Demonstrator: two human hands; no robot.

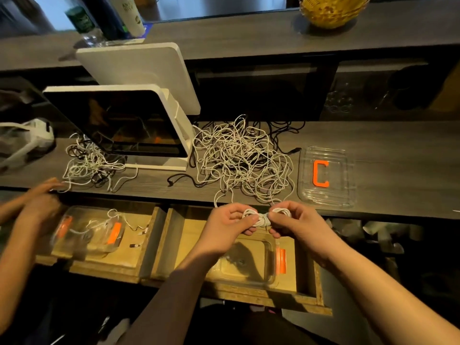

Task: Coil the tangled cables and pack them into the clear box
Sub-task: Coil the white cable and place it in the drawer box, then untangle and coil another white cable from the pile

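The left hand (230, 224) pinched one end of a small white coiled cable bundle (264, 217), and the right hand (296, 221) pinched the other end, fingers (275, 216) curled tight on it. A strand ran up from the fingers into the tangled pile of white and black cables (239, 158) on the dark worktop (398, 155). Pulling could snag it and loosen the coil. The clear plastic box (249, 267) sat below the fingers.

On the counter (398, 155): monitor (119, 125) at left, tangled cables (239, 155) just right of it, lidded box (326, 176) right of those; before the edge, coiled cable (265, 216) between both hands, above open box (246, 265) in a drawer (306, 270).
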